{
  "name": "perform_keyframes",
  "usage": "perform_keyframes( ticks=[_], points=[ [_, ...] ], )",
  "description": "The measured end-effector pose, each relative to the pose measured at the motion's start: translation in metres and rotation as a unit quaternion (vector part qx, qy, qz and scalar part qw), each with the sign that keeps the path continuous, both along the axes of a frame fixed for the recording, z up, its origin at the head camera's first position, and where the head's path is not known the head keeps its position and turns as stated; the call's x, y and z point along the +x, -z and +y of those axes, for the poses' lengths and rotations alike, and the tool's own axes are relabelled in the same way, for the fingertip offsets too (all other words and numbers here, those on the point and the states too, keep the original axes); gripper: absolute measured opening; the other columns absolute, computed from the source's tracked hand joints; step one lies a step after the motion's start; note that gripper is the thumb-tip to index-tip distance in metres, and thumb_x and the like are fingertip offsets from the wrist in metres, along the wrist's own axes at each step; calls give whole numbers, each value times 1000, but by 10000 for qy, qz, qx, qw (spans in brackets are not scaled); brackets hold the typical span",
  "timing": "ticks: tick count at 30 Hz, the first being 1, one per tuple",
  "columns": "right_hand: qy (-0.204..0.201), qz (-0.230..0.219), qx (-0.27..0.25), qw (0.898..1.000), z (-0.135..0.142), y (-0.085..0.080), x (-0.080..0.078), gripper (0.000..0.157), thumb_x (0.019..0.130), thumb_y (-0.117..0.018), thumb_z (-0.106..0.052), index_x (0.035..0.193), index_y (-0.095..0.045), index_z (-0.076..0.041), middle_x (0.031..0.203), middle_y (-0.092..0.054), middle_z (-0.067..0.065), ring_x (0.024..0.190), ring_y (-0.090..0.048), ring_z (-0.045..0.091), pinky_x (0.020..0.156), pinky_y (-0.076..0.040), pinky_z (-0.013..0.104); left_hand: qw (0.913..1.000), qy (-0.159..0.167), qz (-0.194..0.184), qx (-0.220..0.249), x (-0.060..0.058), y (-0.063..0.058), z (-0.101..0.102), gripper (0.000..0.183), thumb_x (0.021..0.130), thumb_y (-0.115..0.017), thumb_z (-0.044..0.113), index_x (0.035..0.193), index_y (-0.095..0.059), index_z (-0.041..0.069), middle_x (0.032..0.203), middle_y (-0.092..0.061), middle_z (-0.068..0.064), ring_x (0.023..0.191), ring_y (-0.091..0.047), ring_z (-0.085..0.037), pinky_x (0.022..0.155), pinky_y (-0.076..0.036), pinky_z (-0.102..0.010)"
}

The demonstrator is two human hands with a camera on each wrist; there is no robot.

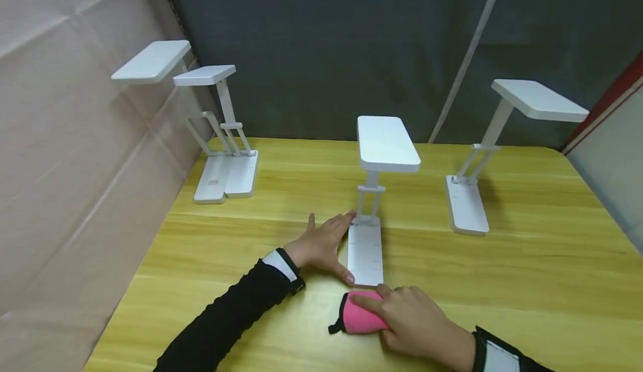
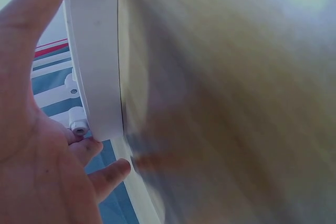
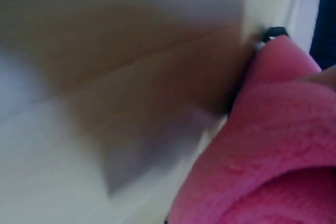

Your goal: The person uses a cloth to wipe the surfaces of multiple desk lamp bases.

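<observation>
A white folding desk lamp (image 1: 365, 252) stands upright, centre front, its flat head tilted over its base. My left hand (image 1: 324, 249) lies along the left side of that base. Its thumb touches the front corner and its spread fingertips reach the hinge end; the left wrist view shows them at the edge of the base (image 2: 97, 61). Just in front of the lamp, my right hand (image 1: 417, 319) grips a folded pink fleece cloth (image 1: 360, 313) with black trim and a small black loop. In the right wrist view the cloth (image 3: 273, 129) is bunched, and most of the hand is hidden.
Two more white lamps stand close together at the back left, a front one (image 1: 243, 173) and a rear one (image 1: 208, 185). Another lamp (image 1: 467, 207) stands at the right. A pale curtain (image 1: 85, 193) borders the left, and a dark cloth (image 1: 321, 53) hangs behind the wooden table (image 1: 527, 282).
</observation>
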State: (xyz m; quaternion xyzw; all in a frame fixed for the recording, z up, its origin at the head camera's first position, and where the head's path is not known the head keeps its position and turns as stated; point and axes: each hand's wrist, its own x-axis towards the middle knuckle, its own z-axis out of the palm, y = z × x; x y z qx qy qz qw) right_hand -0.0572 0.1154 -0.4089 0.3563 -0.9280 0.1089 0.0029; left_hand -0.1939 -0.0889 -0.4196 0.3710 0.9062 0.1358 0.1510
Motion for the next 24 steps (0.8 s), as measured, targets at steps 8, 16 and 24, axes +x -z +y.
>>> perform_keyframes(
  ticks=[8,16,24],
  points=[
    [726,255,248,9967,-5,9,-1,63,61,-58,-11,120,-54,-32,82,-58,4,48,-36,7,43,-37,27,10000,-41,-36,-4,0,2,-1,133,49,-67,77,143,8,18,150,-7,-1,135,-8,-19,97,3,-68],
    [1170,46,409,9923,22,0,2,62,61,-61,-13,118,-54,-37,83,-57,1,44,-26,6,40,-26,23,10000,-39,30,-21,-4,-4,-3,134,48,-67,77,143,7,18,150,-8,0,135,-9,-18,97,3,-69],
    [1149,-72,297,9929,33,-39,-30,59,62,-64,-10,117,-57,-33,80,-58,2,45,-30,7,38,-28,24,10000,-20,-39,-25,-1,-2,-2,135,47,-67,77,143,8,17,149,-6,-1,134,-11,-15,97,5,-68]
  ],
)
